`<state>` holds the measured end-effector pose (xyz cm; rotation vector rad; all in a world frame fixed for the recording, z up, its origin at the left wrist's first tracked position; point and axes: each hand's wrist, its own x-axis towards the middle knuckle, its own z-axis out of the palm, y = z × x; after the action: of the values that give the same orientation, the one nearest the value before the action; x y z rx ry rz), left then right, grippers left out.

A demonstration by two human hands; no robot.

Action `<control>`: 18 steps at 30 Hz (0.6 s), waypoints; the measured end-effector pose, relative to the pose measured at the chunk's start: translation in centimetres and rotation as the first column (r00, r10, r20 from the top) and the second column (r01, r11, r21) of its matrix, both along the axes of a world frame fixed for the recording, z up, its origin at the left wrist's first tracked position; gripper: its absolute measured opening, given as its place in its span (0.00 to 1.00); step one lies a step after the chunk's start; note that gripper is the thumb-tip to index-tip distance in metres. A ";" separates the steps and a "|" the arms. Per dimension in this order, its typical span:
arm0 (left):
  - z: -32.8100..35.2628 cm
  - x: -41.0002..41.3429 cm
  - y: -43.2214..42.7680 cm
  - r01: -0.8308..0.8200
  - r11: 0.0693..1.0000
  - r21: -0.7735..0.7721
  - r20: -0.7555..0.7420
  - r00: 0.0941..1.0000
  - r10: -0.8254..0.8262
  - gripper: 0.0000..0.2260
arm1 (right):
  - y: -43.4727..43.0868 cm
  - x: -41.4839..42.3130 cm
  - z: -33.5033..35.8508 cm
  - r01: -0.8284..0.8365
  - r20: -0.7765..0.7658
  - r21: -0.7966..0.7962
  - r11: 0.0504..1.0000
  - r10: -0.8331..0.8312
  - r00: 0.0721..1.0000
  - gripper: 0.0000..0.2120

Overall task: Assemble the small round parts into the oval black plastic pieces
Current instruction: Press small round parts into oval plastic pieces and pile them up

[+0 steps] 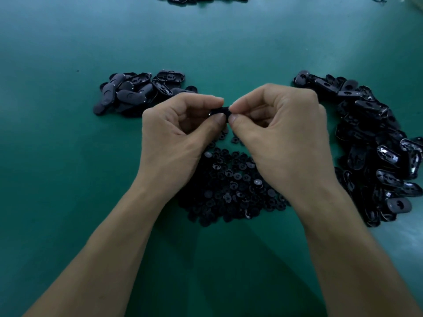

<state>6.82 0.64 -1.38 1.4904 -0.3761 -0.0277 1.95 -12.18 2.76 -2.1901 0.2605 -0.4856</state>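
The left grip (180, 131) and the right grip (281, 133) both pinch one oval black plastic piece (219, 110) between thumb and forefinger, each at one end, above the green desk (68, 156). The fingertips hide whether a round part already sits in it. The piece looks light, stiff and glossy, so probably slippery. Holding it by the end rims would leave the middle free for pressing. The heap of small round parts (229, 188) lies just beneath both grips. Further oval pieces are piled beyond the left grip (135, 92) and outside the right grip (375, 143).
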 end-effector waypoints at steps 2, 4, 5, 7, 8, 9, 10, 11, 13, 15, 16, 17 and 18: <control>0.0 0.0 0.0 -0.001 1.000 -0.006 0.001 1.000 0.001 0.09 | 0.0 0.0 0.0 -0.008 -0.018 0.008 1.000 0.008 1.000 0.07; -0.1 0.0 0.0 0.003 1.000 -0.010 0.000 1.000 -0.003 0.09 | 0.0 0.0 0.0 -0.014 -0.021 0.008 1.000 0.014 1.000 0.06; -0.1 0.0 0.0 0.007 1.000 -0.011 0.000 1.000 -0.007 0.09 | 0.0 -0.1 0.0 -0.016 -0.019 0.007 1.000 0.016 1.000 0.06; -0.1 0.1 0.1 0.017 1.000 -0.017 -0.003 1.000 -0.017 0.09 | 0.0 -0.1 0.0 -0.018 -0.020 0.005 1.000 0.018 1.000 0.07; -0.2 0.1 0.1 0.021 1.000 -0.018 -0.002 1.000 -0.021 0.09 | 0.0 -0.1 0.1 -0.019 -0.022 0.003 1.000 0.019 1.000 0.07; -0.2 0.1 0.1 0.024 1.000 -0.017 0.000 1.000 -0.024 0.09 | 0.0 -0.1 0.1 -0.020 -0.026 0.002 1.000 0.020 0.999 0.07; -0.2 0.1 0.1 0.027 1.000 -0.014 0.004 1.000 -0.027 0.10 | 0.0 -0.1 0.1 -0.022 -0.029 0.005 1.000 0.022 0.999 0.07; -0.2 0.1 0.1 0.030 1.000 -0.011 0.008 1.000 -0.030 0.10 | 0.1 -0.1 0.1 -0.022 -0.031 0.009 1.000 0.022 0.999 0.07; -0.3 0.2 0.2 0.034 0.999 -0.006 0.014 0.999 -0.034 0.10 | 0.2 -0.1 0.0 -0.009 -0.028 0.018 1.000 0.010 1.000 0.07; -0.3 0.2 0.2 0.032 0.999 -0.003 0.019 0.999 -0.032 0.10 | 0.5 -0.1 -0.1 0.019 -0.012 0.014 1.000 -0.018 1.000 0.07; -0.3 0.2 0.2 0.027 1.000 -0.006 0.016 1.000 -0.027 0.10 | 0.7 -0.1 -0.1 0.030 -0.004 0.011 0.999 -0.030 1.000 0.07; -0.3 0.3 0.3 0.020 1.000 -0.014 0.007 1.000 -0.019 0.09 | 0.9 -0.2 -0.2 0.037 0.003 0.010 0.999 -0.037 0.999 0.07; -0.3 0.3 0.3 0.010 1.000 -0.027 -0.007 1.000 -0.011 0.09 | 1.1 -0.2 -0.2 0.039 0.011 0.007 0.999 -0.039 0.999 0.07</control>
<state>7.12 0.92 -1.69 1.4612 -0.3770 -0.0362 1.79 -11.10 2.58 -2.1784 0.2989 -0.5175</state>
